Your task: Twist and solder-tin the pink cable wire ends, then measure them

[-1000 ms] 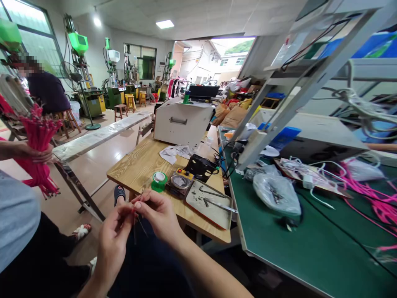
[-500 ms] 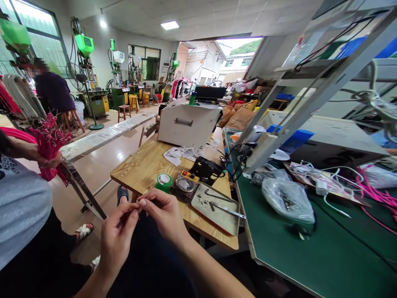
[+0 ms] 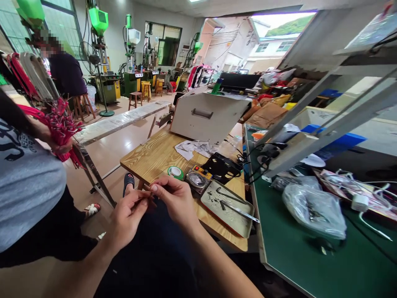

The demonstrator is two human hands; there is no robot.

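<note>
My left hand [image 3: 125, 217] and my right hand [image 3: 173, 198] meet in front of my lap, fingertips pinched together on a thin wire [image 3: 145, 197] held between them. Both hands hover just off the near corner of a small wooden table [image 3: 155, 155]. On that table, close to my right hand, lie a metal tray [image 3: 228, 203] with tweezers and small parts, a green tape roll [image 3: 175, 171] and a small round soldering pot [image 3: 197, 179].
A person in a grey shirt [image 3: 27, 182] sits at my left, holding a bundle of red cables [image 3: 62, 128]. A white metal box [image 3: 207, 116] stands at the wooden table's back. A green bench [image 3: 310, 252] at right carries plastic bags and cables. Machines line the far wall.
The view has shifted so everything slides right and nearer. My hands stay pinched together on the wire, rising slightly toward the table corner. The neighbour's red bundle has shifted.
</note>
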